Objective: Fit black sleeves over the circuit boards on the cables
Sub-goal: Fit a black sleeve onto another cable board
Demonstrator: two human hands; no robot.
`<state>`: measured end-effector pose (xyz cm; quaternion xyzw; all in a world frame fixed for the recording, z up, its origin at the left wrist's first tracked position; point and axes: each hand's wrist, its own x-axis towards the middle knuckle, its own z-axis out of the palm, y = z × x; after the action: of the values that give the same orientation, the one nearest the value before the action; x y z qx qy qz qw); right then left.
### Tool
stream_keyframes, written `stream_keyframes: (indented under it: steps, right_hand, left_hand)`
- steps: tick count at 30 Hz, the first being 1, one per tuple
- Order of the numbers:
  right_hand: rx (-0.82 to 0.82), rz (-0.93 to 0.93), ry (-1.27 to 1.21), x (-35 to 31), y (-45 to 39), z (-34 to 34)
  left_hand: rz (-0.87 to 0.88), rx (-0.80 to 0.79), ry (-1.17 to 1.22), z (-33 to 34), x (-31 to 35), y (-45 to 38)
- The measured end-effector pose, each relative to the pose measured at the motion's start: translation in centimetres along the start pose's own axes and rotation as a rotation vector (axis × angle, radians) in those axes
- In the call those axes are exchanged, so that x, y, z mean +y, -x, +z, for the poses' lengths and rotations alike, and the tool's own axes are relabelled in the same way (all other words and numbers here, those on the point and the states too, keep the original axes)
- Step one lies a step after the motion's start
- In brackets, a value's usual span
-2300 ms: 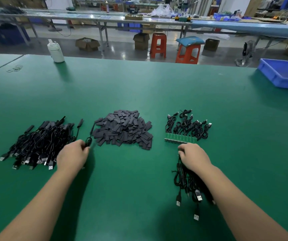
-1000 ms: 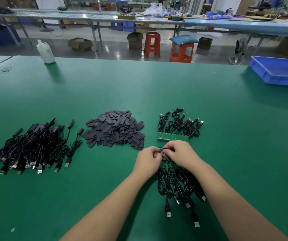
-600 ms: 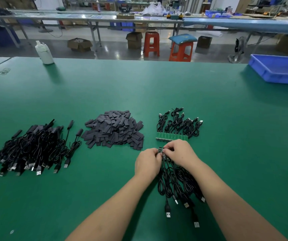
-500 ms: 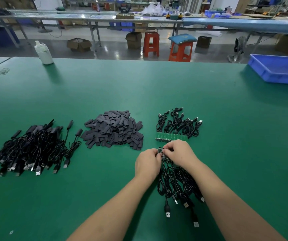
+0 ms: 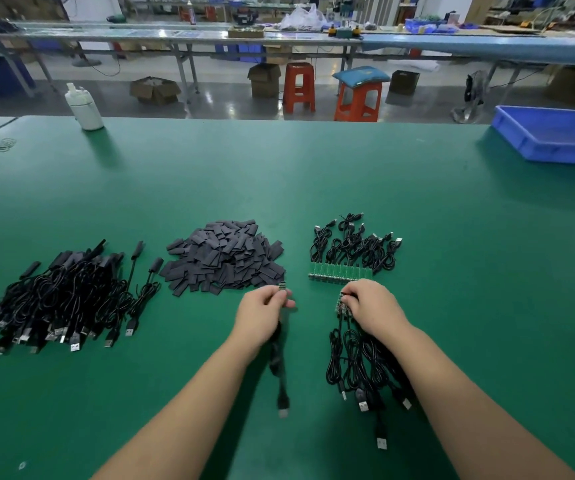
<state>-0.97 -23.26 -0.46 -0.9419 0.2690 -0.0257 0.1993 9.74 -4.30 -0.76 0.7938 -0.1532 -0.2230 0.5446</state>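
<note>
The left hand (image 5: pixel 262 315) has its fingers (image 5: pixel 281 296) curled and pinched on one cable (image 5: pixel 279 362), gripping it just behind the small circuit board (image 5: pixel 282 286) at its end, which pokes up past the fingertips. The rest of that cable hangs blurred below the hand, its plug (image 5: pixel 283 408) close to the green surface (image 5: pixel 452 237). Just beyond those fingers lies the pile of black sleeves (image 5: pixel 225 259), the nearest ones only a little ahead of the held board and not touching it.

The right hand (image 5: pixel 372 308) rests on a loose bunch of cables (image 5: pixel 359 365); its fingers are bent down and closed on the board ends (image 5: pixel 343 304) of that bunch, while the cords and plugs trail back under the wrist. Straight ahead of these fingers, near but apart, a strip of green boards (image 5: pixel 339 271) lies in a row with its own coiled cables (image 5: pixel 355 242) behind it.

Well off to the left of the left fingers sits a heap of cables already wearing sleeves (image 5: pixel 61 296). Far beyond both hands a white bottle (image 5: pixel 84 107) stands at the far-left edge and a blue tray (image 5: pixel 556 133) at the far right
</note>
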Motion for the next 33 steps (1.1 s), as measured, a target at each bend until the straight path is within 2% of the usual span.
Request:
stream_keyframes:
  steps: [3,5,6,10,12,14,16,22,24,26,28,29,30,33]
  right_hand:
    - [0.127,-0.045,-0.007,-0.9,0.3,0.2]
    - [0.169,-0.067,-0.16,-2.8,0.7,0.5]
    - [0.128,-0.065,-0.268,-3.9,0.8,0.9]
    - [-0.22,0.046,-0.866,-8.4,1.7,3.0]
    - [-0.285,0.088,-1.056,-9.5,2.1,4.4]
    - [-0.247,0.086,-1.054,-10.0,2.3,5.5]
    - [-0.194,0.098,-0.986,-10.2,2.2,6.1]
    - [-0.223,0.142,-0.988,-10.0,2.0,7.2]
    - [-0.228,0.147,-0.955,-9.8,1.8,7.3]
    - [-0.247,0.16,-0.974,-9.7,1.6,7.4]
    - [-0.258,0.184,-1.0,-9.6,1.5,7.5]
    - [-0.262,0.19,-1.006,-9.5,1.4,7.6]
    - [-0.268,0.19,-1.004,-9.4,1.3,7.7]
    - [-0.29,0.177,-0.966,-9.2,1.1,8.1]
  left_hand:
    - [0.028,0.018,-0.069,-2.6,-0.4,-0.6]
    - [0.061,0.018,-0.155,-3.5,-0.6,-0.7]
    - [0.067,0.007,-0.143,-3.8,-0.6,-0.7]
    - [0.072,0.009,-0.018,-3.7,0.1,-0.5]
    - [0.046,0.058,0.056,-3.9,0.5,-0.6]
    - [0.008,0.069,0.116,-4.3,0.6,-0.6]
    - [-0.021,0.042,0.074,-4.8,0.4,-0.6]
    - [-0.072,-0.131,-0.034,-6.6,-0.9,-0.8]
    - [-0.068,-0.142,-0.031,-7.1,-1.4,-1.1]
    - [-0.028,0.039,-0.168,-7.9,-2.3,-2.0]
    - [0.045,0.317,-0.495,-9.3,-3.3,-2.8]
    - [0.08,0.399,-0.623,-10.1,-3.9,-3.0]
    - [0.1,0.429,-0.723,-10.9,-4.7,-3.2]
    - [0.1,0.386,-0.945,-12.6,-6.6,-3.5]
